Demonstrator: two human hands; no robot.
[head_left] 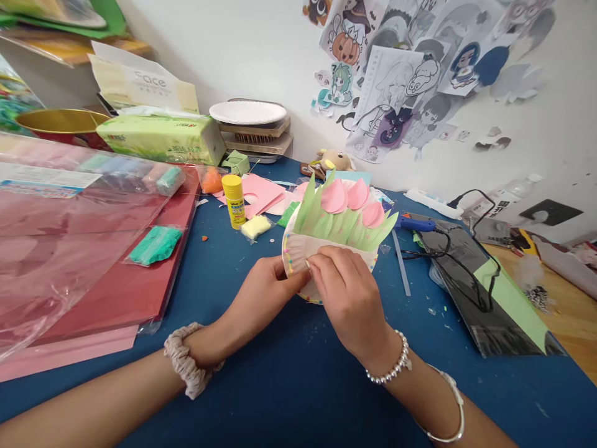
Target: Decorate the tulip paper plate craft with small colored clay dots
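Left hand (265,283): thumb and fingers closed on the lower left rim of the flower craft; scrunchie (189,359) at the wrist. Right hand (347,298): fingers drawn together in a pinch at the front of the craft, covering part of it; a small pale item shows at the tips, too small to identify.

Flower craft (342,230): white paper-plate pocket, coloured dots along the rim, green leaves, pink blooms; held upright over the middle of the table (261,379).

Just right of the craft: blue glue gun (417,224); clear rod (401,262), lying lengthwise toward the near edge.

Left of the craft, toward the far edge: yellow glue stick (234,202), standing; pale yellow packet (256,228), just beside it; pink paper (263,193), partly behind the craft; orange packet (212,180).

Right edge: dark pack (459,292) with a green sheet (510,298), crossed by a looped black cord (485,302) that clutters this side.

Left edge: red sheets (107,280) under clear film, taking up much of this side; teal packet (155,245) on top.

Far left corner: red bowl (65,121), gold rim; green tissue pack (161,138).

Far edge: white plate (247,112) on a stack; white power strip (433,203), to the right.
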